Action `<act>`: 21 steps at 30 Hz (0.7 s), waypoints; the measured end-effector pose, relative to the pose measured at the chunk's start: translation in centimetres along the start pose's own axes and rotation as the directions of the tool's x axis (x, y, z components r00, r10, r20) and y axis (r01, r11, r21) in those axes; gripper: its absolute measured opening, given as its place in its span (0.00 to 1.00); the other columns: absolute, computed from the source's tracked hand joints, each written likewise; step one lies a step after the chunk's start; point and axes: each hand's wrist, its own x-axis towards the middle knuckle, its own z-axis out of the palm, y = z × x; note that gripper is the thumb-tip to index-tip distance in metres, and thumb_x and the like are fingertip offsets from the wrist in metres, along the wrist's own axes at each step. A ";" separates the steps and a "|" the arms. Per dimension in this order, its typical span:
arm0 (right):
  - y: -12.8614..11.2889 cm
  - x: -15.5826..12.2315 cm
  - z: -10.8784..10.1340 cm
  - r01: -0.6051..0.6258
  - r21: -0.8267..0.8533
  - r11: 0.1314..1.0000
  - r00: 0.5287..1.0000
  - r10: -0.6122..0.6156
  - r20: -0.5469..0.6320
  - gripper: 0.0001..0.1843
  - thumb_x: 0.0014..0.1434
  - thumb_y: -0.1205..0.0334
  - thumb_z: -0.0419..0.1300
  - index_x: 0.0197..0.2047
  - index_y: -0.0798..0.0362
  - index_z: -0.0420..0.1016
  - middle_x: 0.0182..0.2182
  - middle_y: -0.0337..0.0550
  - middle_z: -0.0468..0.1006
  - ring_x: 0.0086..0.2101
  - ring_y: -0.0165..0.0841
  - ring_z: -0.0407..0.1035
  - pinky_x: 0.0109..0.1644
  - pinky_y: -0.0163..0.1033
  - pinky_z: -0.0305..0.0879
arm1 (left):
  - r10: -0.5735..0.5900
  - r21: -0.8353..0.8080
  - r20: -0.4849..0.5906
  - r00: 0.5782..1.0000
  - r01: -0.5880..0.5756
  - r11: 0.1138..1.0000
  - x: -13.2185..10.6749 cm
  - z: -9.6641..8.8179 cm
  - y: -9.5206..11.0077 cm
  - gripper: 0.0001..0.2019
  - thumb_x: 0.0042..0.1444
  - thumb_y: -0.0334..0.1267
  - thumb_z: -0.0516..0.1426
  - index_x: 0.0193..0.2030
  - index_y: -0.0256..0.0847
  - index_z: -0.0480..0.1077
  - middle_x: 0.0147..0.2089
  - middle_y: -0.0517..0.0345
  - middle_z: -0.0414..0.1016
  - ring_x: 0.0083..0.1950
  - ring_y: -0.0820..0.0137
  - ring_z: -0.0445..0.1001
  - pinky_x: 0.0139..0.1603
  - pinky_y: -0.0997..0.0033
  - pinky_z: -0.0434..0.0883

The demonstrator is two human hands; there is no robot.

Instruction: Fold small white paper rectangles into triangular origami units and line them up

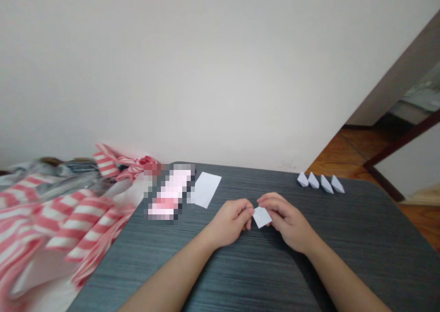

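A small folded piece of white paper (262, 217), roughly diamond-shaped, is held up between my two hands just above the dark table. My left hand (232, 221) pinches its left corner between thumb and curled fingers. On the other side, my right hand (286, 219) grips the right edge, with its fingers bent over the back and the thumb low. Parts of the fingertips are hidden behind the paper. A flat white sheet of paper (207, 189) lies on the table beyond my left hand.
Several folded white paper shapes (313, 180) stand in a row at the table's far right. A pixelated pink-and-white object (172, 193) lies left of the sheet. Red-and-white striped cloth (79, 216) is heaped left of the dark table (343, 238). A white wall (220, 73) rises behind.
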 end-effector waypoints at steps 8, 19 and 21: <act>-0.4 0.1 0.0 -0.064 -0.006 0.998 0.998 0.064 -0.013 0.09 0.64 0.67 0.52 0.33 0.51 0.69 0.47 0.49 0.72 0.48 0.38 0.68 0.49 0.42 0.66 | 0.011 0.044 0.041 0.999 -0.013 0.999 0.0 0.0 0.3 0.13 0.64 0.38 0.51 0.31 0.38 0.71 0.26 0.61 0.73 0.28 0.74 0.68 0.30 0.77 0.61; 0.5 -0.3 0.1 -0.229 -0.014 0.973 0.973 0.228 -0.029 0.06 0.65 0.60 0.54 0.40 0.52 0.70 0.25 0.36 0.70 0.25 0.30 0.65 0.30 0.34 0.62 | -0.012 -0.044 0.035 0.999 0.014 0.999 0.0 0.0 0.2 0.14 0.66 0.41 0.49 0.34 0.39 0.70 0.28 0.60 0.75 0.27 0.73 0.69 0.31 0.76 0.64; 0.6 -0.2 0.1 -0.234 -0.017 0.972 0.972 0.233 -0.029 0.07 0.65 0.59 0.55 0.40 0.52 0.71 0.27 0.38 0.71 0.26 0.30 0.65 0.30 0.34 0.62 | -0.011 -0.062 0.030 0.999 0.013 0.998 0.0 0.1 0.1 0.15 0.66 0.43 0.48 0.34 0.39 0.70 0.28 0.59 0.75 0.27 0.73 0.69 0.31 0.76 0.64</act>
